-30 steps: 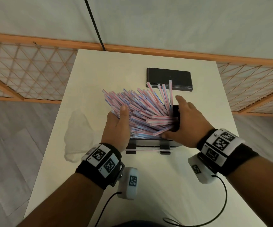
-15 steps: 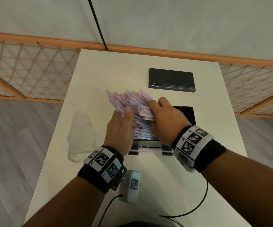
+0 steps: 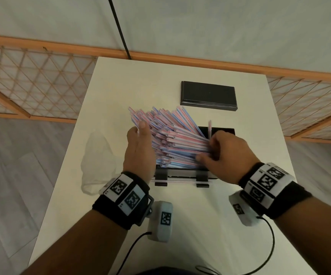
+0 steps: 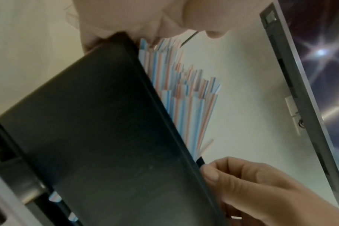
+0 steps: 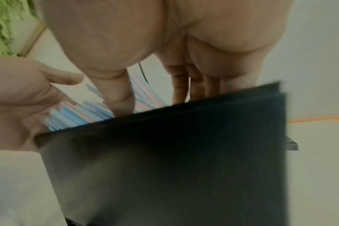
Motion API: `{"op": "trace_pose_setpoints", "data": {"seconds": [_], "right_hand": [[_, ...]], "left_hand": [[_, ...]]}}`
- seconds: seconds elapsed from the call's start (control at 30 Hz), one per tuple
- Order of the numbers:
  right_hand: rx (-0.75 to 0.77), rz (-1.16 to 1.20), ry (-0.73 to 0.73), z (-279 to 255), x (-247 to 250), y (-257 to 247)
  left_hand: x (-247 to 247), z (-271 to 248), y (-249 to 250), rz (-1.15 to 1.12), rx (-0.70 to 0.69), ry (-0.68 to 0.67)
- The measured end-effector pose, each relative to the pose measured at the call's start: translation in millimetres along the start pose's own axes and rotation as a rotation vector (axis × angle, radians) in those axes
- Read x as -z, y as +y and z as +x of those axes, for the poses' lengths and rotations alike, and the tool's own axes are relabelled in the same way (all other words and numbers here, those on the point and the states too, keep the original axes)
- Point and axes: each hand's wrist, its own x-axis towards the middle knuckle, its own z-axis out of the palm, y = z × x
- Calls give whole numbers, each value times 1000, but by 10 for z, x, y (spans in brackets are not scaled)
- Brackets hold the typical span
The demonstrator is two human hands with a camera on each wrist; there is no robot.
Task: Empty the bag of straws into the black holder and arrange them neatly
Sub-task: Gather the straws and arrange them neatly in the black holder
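A heap of pink-and-blue striped straws (image 3: 172, 139) lies slanted in the black holder (image 3: 227, 130), their left ends fanning up and out past its left side. My left hand (image 3: 138, 143) presses flat, fingers straight, against those left ends. At the right ends, my right hand (image 3: 212, 149) has its fingers curled over the bundle and its thumb under it. One straw (image 3: 209, 128) sticks up beside that hand. In the wrist views the straws (image 4: 184, 99) rise above the holder wall (image 5: 184, 152). The empty clear bag (image 3: 97, 155) lies to the left.
The holder's flat black lid (image 3: 209, 96) lies on the white table (image 3: 180, 225) behind it. One straw (image 3: 180, 180) rests across the holder's front feet. Cables trail near the table's front edge. A wooden lattice rail runs behind the table.
My right hand has slid from the middle of the heap back to the straws' right ends and closed on them. The straws fan out more. The left hand has held its place.
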Motion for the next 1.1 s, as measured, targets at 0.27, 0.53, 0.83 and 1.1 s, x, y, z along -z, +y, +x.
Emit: {"op": "trace_pose_setpoints", "data": {"seconds": [0.27,0.53,0.83,1.1], "right_hand": [[23,15,-44,111,-129,-55],[-93,-1,7,112,19,-144],[-44,-107,-88,69,129,-91],[260,-203,49,-52,253,-688]], "left_hand": [[-28,-53,2,175,-63,-61],[0,-61,45,61,-18,22],[-19,-13,21,70,19,1],[-22,-39,36,35,-10,4]]}}
